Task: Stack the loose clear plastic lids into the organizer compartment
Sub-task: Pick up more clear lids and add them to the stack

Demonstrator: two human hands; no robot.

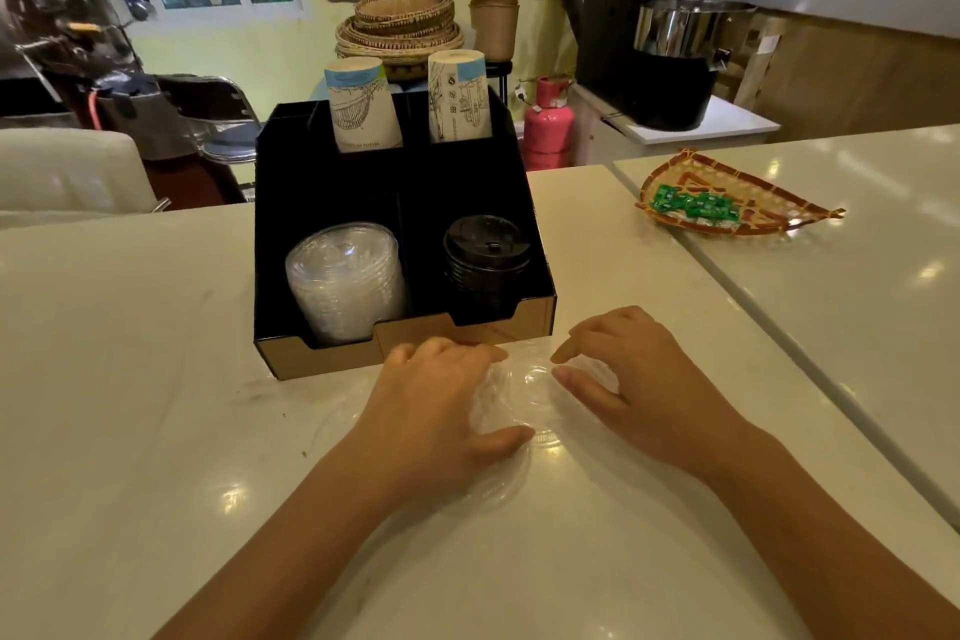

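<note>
Loose clear plastic lids (524,395) lie overlapping on the white counter, just in front of the black organizer (535,224). My left hand (441,411) rests on them, its fingers and thumb curled around one lid's rim. My right hand (628,379) touches the lids from the right with its fingers spread. The organizer's front left compartment holds a leaning stack of clear lids (345,281). Its front right compartment holds a stack of black lids (485,257). How many loose lids lie under my hands is hard to tell.
Two stacks of paper cups (363,107) stand in the organizer's back compartments. A woven tray with green sachets (727,203) lies on the adjoining counter at the right. A seam between the two counters (727,286) runs diagonally on the right.
</note>
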